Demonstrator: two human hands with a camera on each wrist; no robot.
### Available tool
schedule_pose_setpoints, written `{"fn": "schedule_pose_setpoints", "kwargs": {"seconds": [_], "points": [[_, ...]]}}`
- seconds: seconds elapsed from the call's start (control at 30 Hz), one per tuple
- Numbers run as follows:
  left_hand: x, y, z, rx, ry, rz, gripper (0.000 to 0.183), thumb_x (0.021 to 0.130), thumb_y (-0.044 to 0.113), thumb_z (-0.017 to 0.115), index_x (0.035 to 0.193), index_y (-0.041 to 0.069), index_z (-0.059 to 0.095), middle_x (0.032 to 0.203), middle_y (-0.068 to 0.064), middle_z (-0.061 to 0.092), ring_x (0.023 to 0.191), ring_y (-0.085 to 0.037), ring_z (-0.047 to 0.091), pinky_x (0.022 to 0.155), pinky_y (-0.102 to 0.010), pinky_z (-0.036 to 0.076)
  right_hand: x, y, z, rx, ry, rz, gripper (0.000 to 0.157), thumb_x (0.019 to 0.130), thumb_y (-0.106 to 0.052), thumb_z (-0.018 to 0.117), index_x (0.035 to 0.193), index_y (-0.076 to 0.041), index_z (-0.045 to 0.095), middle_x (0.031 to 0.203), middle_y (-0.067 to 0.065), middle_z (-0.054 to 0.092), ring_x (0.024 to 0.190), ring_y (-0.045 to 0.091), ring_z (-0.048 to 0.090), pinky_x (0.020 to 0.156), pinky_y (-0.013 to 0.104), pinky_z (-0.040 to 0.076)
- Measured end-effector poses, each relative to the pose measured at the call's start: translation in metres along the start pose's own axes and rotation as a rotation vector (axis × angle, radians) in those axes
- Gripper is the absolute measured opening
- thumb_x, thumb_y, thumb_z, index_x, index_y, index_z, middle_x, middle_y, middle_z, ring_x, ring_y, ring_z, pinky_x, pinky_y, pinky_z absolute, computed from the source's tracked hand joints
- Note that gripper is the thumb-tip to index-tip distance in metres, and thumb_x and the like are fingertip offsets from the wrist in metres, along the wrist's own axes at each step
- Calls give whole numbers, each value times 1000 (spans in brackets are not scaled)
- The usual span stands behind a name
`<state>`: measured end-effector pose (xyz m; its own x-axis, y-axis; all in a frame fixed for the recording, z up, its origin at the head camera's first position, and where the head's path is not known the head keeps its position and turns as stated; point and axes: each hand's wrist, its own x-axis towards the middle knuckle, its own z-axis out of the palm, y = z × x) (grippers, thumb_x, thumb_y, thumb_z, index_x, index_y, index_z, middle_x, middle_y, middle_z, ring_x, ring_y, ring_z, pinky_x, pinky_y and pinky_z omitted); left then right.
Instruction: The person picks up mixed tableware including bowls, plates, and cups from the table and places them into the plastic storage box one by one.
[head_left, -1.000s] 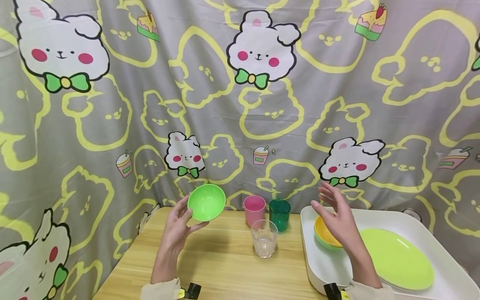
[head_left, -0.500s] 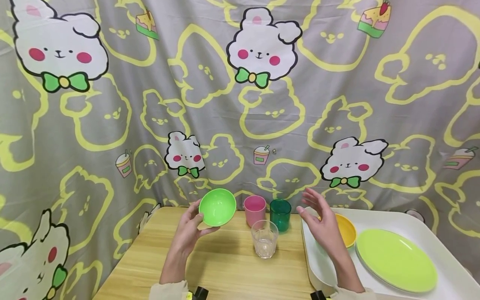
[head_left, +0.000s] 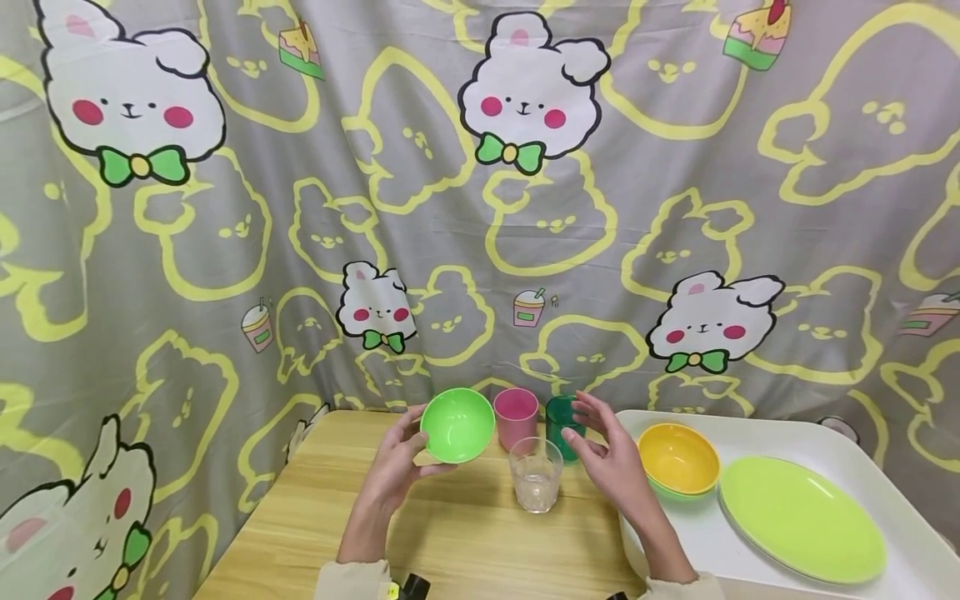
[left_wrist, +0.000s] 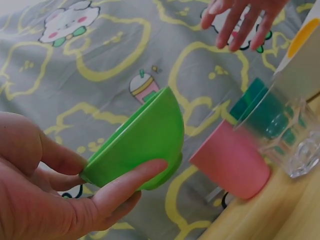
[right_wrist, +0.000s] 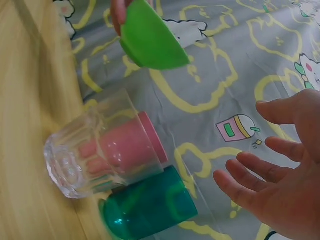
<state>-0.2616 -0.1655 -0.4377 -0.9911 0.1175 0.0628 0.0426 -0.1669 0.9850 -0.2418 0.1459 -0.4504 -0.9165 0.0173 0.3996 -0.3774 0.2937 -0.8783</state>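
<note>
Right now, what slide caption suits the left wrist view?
Left hand grips a green bowl; pink cup, teal cup and clear cup stand nearby.

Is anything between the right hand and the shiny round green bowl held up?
Nothing visible: the gap from the right hand to the bowl looks open in both wrist views. The opaque pink cup, see-through teal cup and clear ridged tumbler stand lower, on the wooden table.

Left grip [head_left: 393, 467]: thumb [left_wrist: 62, 155] set against fingers [left_wrist: 132, 182] in a pinch; left forearm [head_left: 367, 529] points toward 1 o'clock. Right grip [head_left: 617, 467]: fingers [right_wrist: 247, 192] parted, relaxed, aimed toward 10 o'clock; right forearm [head_left: 660, 542] leans toward 11 o'clock. Sleeve cuffs [head_left: 352, 581]: two, pale.
</note>
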Motion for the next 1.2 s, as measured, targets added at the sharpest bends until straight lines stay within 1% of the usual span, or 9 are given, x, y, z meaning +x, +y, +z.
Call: {"fn": "schedule_pose_setpoints", "kwargs": {"seconds": [0.2,0.3,0.43,0.63,0.7,0.8,0.93,1.07,1.2], "points": [[-1,-3,8,14,-57,-12,52,102,-5,37,154,-3,35,145,-32,35,120,-45,55,81,-54,61,-3,0,12,25,-12,-2,56,97,-19,73,148,-16,50,141,13,58,128,32,58,97,42,57],[-1,-5,11,13,-84,-22,53,102,-5,38,154,-3,33,146,-32,34,118,-43,57,81,-56,61,-5,-1,20,29,-28,-19,55,97,-19,74,147,-15,51,139,11,60,127,34,59,96,40,57],[-1,-6,14,5,-125,-26,54,101,-4,40,155,-5,31,147,-33,32,116,-39,58,81,-56,61,-6,-2,28,39,-53,-30,57,98,-19,73,149,-14,48,139,13,59,127,38,58,98,44,56],[0,-8,18,1,-182,-26,51,104,-2,41,154,-7,31,149,-32,31,117,-36,57,83,-58,60,-8,-4,36,57,-70,1,62,99,-24,72,152,-16,43,141,16,57,128,38,57,100,47,55],[0,-9,20,13,-205,-26,49,104,-1,40,153,-6,33,149,-32,32,116,-35,57,83,-60,59,-9,-4,38,72,-82,14,60,100,-26,70,153,-17,43,142,17,56,129,39,57,101,48,54],[0,-12,24,32,-241,-19,48,105,0,40,152,-6,35,148,-31,32,115,-34,58,84,-62,58,-11,-6,41,91,-99,27,56,102,-28,66,153,-19,43,142,17,56,129,40,56,102,53,52],[-1,-15,29,39,-275,-2,47,105,1,40,152,-7,36,148,-31,32,113,-34,60,81,-61,59,-12,-6,43,74,-99,20,50,104,-29,62,151,-19,47,140,15,58,126,40,58,101,59,51],[-2,-16,34,36,-301,-9,47,105,0,40,152,-6,38,148,-30,32,112,-33,60,82,-62,58,-13,-6,44,47,-87,-16,48,104,-23,63,149,-12,50,138,16,59,122,35,61,103,54,51],[-2,-15,39,28,-324,-14,46,106,0,40,152,-2,40,148,-28,33,111,-32,61,83,-64,57,-11,-7,42,21,-93,-14,47,102,-16,65,148,-12,51,136,14,61,116,29,63,100,46,54]]}}
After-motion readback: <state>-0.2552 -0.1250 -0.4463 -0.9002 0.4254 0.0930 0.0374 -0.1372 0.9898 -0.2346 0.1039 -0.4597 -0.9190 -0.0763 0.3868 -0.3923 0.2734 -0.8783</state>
